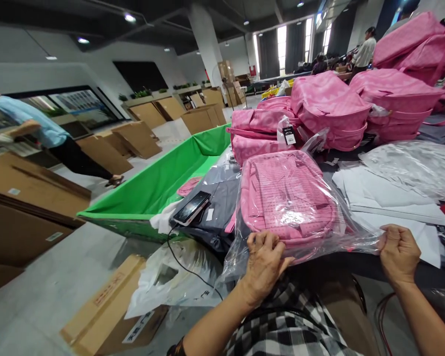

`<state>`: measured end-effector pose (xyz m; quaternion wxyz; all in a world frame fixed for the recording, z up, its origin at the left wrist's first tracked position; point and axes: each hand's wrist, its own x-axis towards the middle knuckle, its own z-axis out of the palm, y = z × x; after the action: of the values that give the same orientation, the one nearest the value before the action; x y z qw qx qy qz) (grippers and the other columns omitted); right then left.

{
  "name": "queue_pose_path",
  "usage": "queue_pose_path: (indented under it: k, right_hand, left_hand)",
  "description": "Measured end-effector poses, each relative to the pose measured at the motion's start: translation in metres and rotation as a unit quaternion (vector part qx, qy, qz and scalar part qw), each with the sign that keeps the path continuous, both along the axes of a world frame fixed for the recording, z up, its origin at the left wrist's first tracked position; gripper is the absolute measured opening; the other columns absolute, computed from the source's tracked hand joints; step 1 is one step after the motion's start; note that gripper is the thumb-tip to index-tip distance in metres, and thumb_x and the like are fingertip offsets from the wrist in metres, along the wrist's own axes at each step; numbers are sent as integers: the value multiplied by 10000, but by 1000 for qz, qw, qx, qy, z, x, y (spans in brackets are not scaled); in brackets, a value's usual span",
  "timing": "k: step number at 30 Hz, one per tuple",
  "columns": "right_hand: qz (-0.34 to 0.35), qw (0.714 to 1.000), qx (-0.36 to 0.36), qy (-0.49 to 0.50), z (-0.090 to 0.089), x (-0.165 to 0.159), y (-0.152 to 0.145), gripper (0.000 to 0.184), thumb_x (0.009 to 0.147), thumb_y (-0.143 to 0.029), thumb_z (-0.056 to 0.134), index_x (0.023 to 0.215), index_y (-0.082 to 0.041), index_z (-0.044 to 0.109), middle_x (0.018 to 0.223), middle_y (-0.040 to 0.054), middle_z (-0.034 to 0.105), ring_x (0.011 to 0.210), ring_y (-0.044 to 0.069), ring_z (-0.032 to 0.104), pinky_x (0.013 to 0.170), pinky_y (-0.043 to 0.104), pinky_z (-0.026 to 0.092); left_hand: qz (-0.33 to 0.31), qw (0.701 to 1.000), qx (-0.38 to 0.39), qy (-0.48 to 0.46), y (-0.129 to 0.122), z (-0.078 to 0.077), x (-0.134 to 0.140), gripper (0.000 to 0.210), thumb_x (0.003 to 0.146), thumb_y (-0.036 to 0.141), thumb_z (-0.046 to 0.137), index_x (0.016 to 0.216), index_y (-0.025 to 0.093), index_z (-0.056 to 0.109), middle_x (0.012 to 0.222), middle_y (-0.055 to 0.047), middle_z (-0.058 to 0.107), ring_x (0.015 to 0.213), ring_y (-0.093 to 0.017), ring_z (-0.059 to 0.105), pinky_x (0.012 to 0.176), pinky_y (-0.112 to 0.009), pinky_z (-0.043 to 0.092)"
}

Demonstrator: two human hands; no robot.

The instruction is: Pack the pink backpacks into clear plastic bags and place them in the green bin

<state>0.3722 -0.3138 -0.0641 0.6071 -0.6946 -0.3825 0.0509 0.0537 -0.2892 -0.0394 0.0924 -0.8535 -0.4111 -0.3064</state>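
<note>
A pink backpack [282, 193] lies in a clear plastic bag [341, 217] at the near edge of the table. My left hand [265, 259] is closed on the near side of the bag, its fingers curled against the backpack's lower edge. Off to the right, my right hand [398, 252] pinches a corner of the same bag and holds the film stretched out sideways. Behind the bagged backpack stand more pink backpacks [330, 106], one with a black tag [289, 135] hanging from it.
White paper sheets [389, 193] and a pile of clear plastic bags [415, 163] lie on the right. A phone [192, 207] with a cable rests on the left, beside a green fabric bin [133, 195]. Cardboard boxes [107, 306] stand on the floor. A person [40, 123] is at far left.
</note>
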Motion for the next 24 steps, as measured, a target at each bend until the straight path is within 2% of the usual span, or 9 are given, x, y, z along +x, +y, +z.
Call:
queue_pose_path:
  k: [4, 7, 8, 10, 13, 15, 18, 21, 24]
  right_hand:
    - [8, 1000, -1, 0, 2, 0, -1, 482, 924, -736, 476, 880, -263, 555, 503, -45, 466, 454, 187, 458, 502, 350, 373]
    - [-3, 1000, -14, -26, 8, 1, -2, 461, 939, -709, 458, 895, -260, 555, 515, -31, 484, 468, 195, 470, 533, 364, 384]
    - [-11, 999, -21, -38, 9, 3, -1, 460, 942, -702, 449, 901, -257, 557, 523, -26, 494, 475, 196, 480, 547, 366, 391]
    - [-22, 997, -44, -60, 11, 7, 5, 493, 919, -726, 437, 888, -253, 571, 542, -12, 521, 493, 196, 505, 568, 365, 405]
    - [0, 993, -98, -58, 7, 15, 21, 611, 814, -839, 418, 779, -250, 578, 541, 9, 548, 489, 192, 521, 550, 358, 412]
    - [19, 991, -127, -41, 2, 18, 32, 671, 758, -897, 391, 705, -251, 564, 517, 11, 542, 450, 179, 503, 509, 346, 405]
    - [41, 991, -131, -9, -2, 22, 35, 676, 756, -901, 423, 727, -243, 577, 510, -10, 539, 413, 162, 499, 477, 321, 408]
    - [33, 993, -116, 15, 5, 43, 16, 655, 733, -877, 519, 820, -233, 604, 655, 18, 649, 508, 181, 601, 542, 322, 475]
    - [-60, 992, -112, -17, 25, 91, -22, 612, 706, -810, 598, 880, -225, 636, 793, 71, 706, 642, 221, 646, 617, 353, 496]
  left_hand:
    - [-31, 999, 3, -37, -2, 3, -9, 167, 884, 246, 803, 809, 220, 657, 903, 11, 667, 955, -187, 539, 953, -381, 306]
    - [-60, 998, -6, -34, 12, 14, -13, 127, 951, 221, 713, 827, 223, 684, 929, -1, 687, 997, -193, 550, 1000, -400, 297]
    - [-68, 996, -43, -38, 21, 18, -14, 141, 969, 237, 685, 830, 223, 695, 940, -8, 687, 1004, -196, 554, 1005, -406, 306]
    - [-86, 979, -174, -62, 41, 26, -15, 235, 977, 309, 665, 766, 210, 697, 900, -14, 661, 945, -191, 565, 951, -387, 360]
    - [-110, 914, -375, -104, 70, 30, -13, 401, 913, 465, 696, 631, 184, 642, 770, -2, 582, 795, -167, 545, 779, -324, 400]
    - [-114, 881, -440, -128, 81, 28, -12, 457, 858, 532, 715, 588, 181, 603, 719, 8, 535, 743, -159, 518, 712, -303, 387]
    - [-125, 863, -464, -155, 84, 23, -13, 471, 814, 547, 718, 555, 184, 564, 698, 10, 504, 729, -160, 496, 695, -297, 379]
    - [-139, 857, -467, -170, 81, 23, -14, 459, 799, 552, 692, 548, 192, 557, 694, 2, 493, 734, -172, 494, 705, -302, 386]
    - [-143, 853, -471, -175, 78, 25, -16, 478, 796, 575, 661, 529, 199, 534, 685, -2, 493, 715, -177, 489, 691, -299, 391]
